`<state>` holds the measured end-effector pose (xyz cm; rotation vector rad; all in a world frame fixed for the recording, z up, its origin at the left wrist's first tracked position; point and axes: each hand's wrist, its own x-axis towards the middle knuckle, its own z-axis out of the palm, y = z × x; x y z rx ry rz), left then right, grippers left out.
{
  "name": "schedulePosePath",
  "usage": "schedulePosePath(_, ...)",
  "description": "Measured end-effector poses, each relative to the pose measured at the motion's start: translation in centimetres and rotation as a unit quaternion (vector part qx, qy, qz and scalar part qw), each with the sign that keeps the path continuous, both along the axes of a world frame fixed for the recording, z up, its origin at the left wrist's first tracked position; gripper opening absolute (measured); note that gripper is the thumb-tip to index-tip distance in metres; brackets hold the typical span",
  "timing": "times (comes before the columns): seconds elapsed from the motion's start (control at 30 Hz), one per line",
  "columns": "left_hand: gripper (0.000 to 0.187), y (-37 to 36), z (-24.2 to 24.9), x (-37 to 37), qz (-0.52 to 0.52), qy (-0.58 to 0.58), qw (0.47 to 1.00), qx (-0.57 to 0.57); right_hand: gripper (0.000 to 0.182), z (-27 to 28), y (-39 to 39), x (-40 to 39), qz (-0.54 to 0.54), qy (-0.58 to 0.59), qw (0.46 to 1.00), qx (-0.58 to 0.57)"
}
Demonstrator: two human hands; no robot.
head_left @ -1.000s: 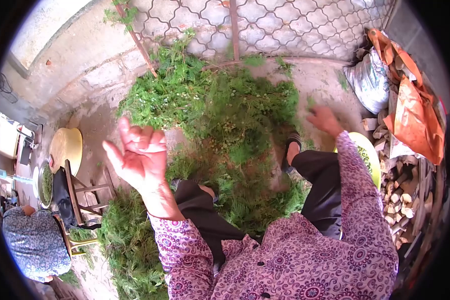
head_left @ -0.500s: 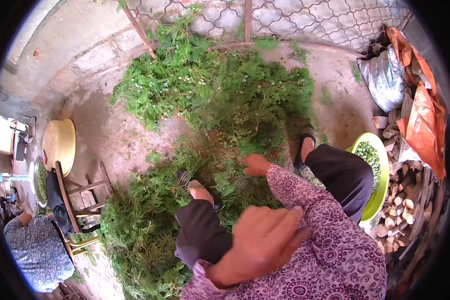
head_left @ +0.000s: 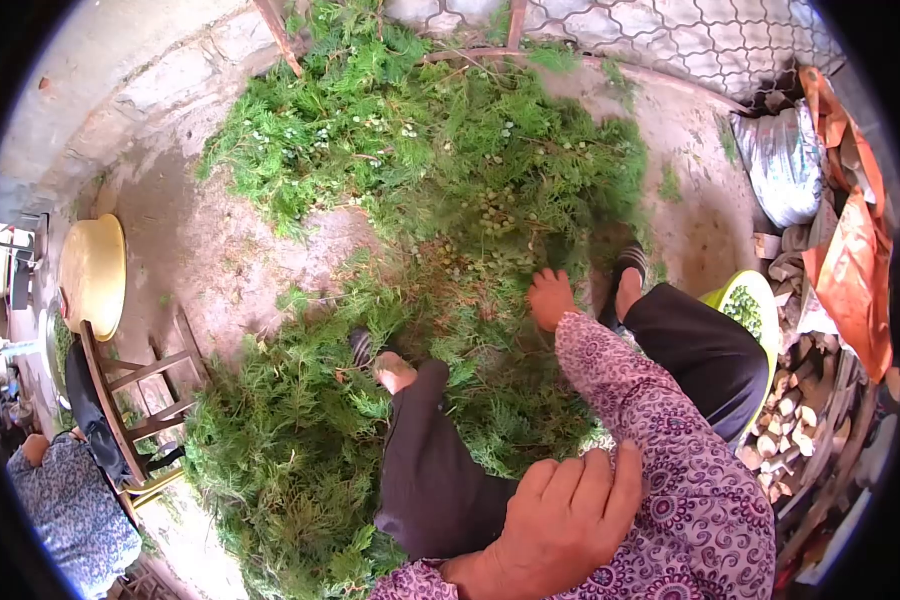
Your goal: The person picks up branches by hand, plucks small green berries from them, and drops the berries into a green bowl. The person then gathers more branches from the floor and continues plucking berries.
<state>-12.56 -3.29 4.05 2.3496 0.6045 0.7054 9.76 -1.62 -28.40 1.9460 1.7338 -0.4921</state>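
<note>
My right hand [head_left: 553, 298] reaches down to the green conifer branches [head_left: 500, 215] in front of me. Its fingers are spread at the near edge of that pile, and nothing shows in them. Close to the camera, my left hand [head_left: 560, 520] is curled beside my patterned right sleeve [head_left: 660, 440]. Its fingers are bent and pressed together, and what they hold, if anything, is hidden. Small pale cones or berries [head_left: 495, 222] dot the branches. Another heap of cut greenery [head_left: 290, 440] lies around my left foot [head_left: 395, 372].
To my right are a yellow-green basin [head_left: 745, 305] of small green pieces, stacked firewood [head_left: 790, 420], a silver sack [head_left: 780, 165] and an orange sheet [head_left: 855, 270]. At left stand a yellow tub [head_left: 95, 275], a wooden chair [head_left: 140, 390] and another person [head_left: 70, 510]. Wire mesh [head_left: 670, 50] borders the back.
My right hand has moved right and slightly up, and its fingers have spread. My left hand has shifted down and right, toward my right sleeve. The view has shifted slightly.
</note>
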Motion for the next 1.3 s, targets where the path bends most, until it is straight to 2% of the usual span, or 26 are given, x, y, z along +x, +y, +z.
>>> schedulePosePath(0.2,0.029,-0.2,0.4,-0.7,-0.001,0.005,1.0,-0.005,0.021,0.4,-1.5,2.4,-0.009,-0.038,0.999,-0.027)
schedulePosePath(0.3,0.028,-0.4,0.4,-0.7,-0.011,-0.009,1.0,-0.011,0.025,0.9,-0.8,0.8,-0.041,0.024,0.998,-0.043)
schedulePosePath(0.37,0.027,-0.4,0.4,-0.7,-0.016,-0.023,0.999,-0.016,0.028,1.8,-0.2,-0.6,-0.131,0.158,0.977,0.048)
schedulePosePath(0.47,0.027,-0.3,0.5,-0.8,-0.018,-0.018,0.999,-0.029,0.026,-1.7,-0.6,-0.9,-0.155,0.198,0.962,0.103)
schedulePosePath(0.53,0.028,-0.3,0.3,-1.1,-0.02,-0.009,1.0,-0.02,0.027,-3.3,-1.0,-1.5,-0.167,0.196,0.962,0.087)
schedulePosePath(0.77,0.027,0.1,0.4,-1.7,-0.031,0.018,0.999,-0.026,0.025,-3.2,-0.3,-3.7,-0.257,0.191,0.946,0.051)
schedulePosePath(0.9,0.025,0.2,0.2,-1.7,-0.019,0.004,1.0,-0.015,0.019,-4.4,-1.0,-2.7,-0.249,0.231,0.935,0.102)
schedulePosePath(0.97,0.024,0.0,0.2,-1.9,-0.015,0.004,1.0,-0.011,0.021,-4.6,-0.7,-2.2,-0.336,0.325,0.874,0.134)
schedulePosePath(1.0,0.024,-0.1,0.1,-1.9,-0.013,0.005,1.0,-0.015,0.021,-4.8,-0.4,-1.8,-0.335,0.325,0.874,0.133)
schedulePosePath(1.07,0.024,-0.3,0.1,-2.0,-0.014,0.007,1.0,-0.021,0.019,-3.8,1.1,-1.2,-0.335,0.37,0.827,0.259)
schedulePosePath(1.1,0.024,-0.4,0.1,-2.0,-0.014,0.003,1.0,-0.022,0.019,-3.7,2.0,-1.1,-0.335,0.37,0.827,0.259)
schedulePosePath(1.17,0.024,-0.2,0.1,-1.9,-0.013,0.0,1.0,-0.021,0.021,-3.8,3.9,-0.7,-0.266,0.275,0.858,0.341)
schedulePosePath(1.2,0.025,-0.1,0.1,-1.9,-0.014,0.002,1.0,-0.023,0.021,-4.4,4.4,-0.6,-0.265,0.278,0.858,0.342)
schedulePosePath(1.27,0.025,0.1,0.1,-1.9,-0.013,0.006,1.0,-0.026,0.023,-5.4,5.1,-0.7,-0.219,0.202,0.913,0.278)
schedulePosePath(1.3,0.026,0.2,0.1,-2.0,-0.016,0.01,0.999,-0.028,0.023,-5.7,5.1,-0.9,-0.217,0.204,0.914,0.277)
